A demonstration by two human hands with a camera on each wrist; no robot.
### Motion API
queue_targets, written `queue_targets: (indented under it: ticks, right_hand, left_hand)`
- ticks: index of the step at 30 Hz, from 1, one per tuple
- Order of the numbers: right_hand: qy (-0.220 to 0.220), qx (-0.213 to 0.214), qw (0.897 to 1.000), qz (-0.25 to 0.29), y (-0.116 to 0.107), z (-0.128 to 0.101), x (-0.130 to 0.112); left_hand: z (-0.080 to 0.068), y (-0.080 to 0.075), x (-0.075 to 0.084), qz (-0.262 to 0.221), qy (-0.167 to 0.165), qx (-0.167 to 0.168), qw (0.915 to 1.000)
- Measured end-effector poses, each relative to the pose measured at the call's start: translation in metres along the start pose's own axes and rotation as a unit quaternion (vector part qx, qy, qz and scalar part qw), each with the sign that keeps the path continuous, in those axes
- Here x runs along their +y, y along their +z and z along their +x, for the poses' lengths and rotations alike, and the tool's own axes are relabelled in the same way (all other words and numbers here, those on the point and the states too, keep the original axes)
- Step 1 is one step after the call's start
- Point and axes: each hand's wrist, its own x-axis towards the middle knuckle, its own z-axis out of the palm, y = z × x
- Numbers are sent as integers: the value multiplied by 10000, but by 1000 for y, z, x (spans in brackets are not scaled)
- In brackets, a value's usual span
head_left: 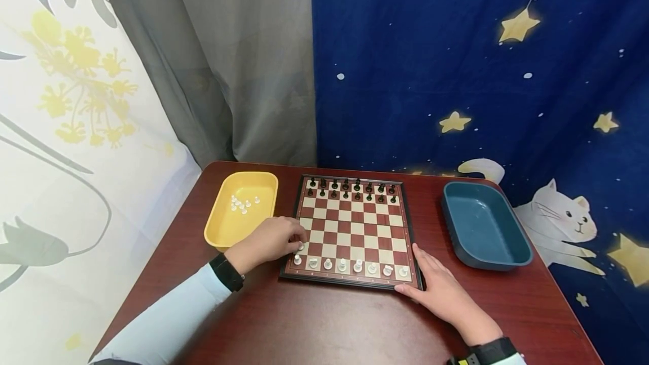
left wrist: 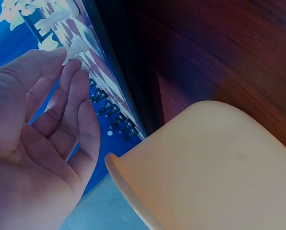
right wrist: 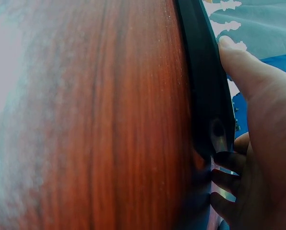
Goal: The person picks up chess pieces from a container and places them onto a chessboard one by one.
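A chessboard (head_left: 350, 230) with red-brown and cream squares lies on the table. My left hand (head_left: 276, 239) is at its near-left corner and pinches a small white pawn (left wrist: 77, 49) between thumb and fingertips, just ahead of a white corner piece (head_left: 297, 259). White pieces (head_left: 342, 265) line the near row, and black pieces (head_left: 357, 186) fill the two far rows. At the near-right corner my right hand (head_left: 440, 286) rests against the board's dark frame (right wrist: 205, 72), thumb on the near edge and fingers along the right side.
A yellow tray (head_left: 215, 224) left of the board holds several white pawns (head_left: 238, 203). To the right stands a dark teal tray (head_left: 487, 235). Curtains (head_left: 405, 72) hang behind the table (head_left: 324, 320).
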Motion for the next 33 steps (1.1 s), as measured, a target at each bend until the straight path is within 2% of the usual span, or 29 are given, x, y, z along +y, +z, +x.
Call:
queue_targets:
  ticks: [13,22,28,33]
  right_hand:
    - [-9,32,10000,6,-2,-1,-3]
    - [36,-10,10000,10,-3,-1,-3]
    - [58,-22,10000,2,-2,-1,-3]
    - [53,-22,10000,2,-2,0,-3]
  left_hand:
    - [-3,2,-1,90,78,0,9999]
    - [-2,-1,-3,-39,-19,22,10000]
    - [-3,-14,-12,-226,-141,205,9994]
    - [-2,-40,-37,-424,-279,641,9967]
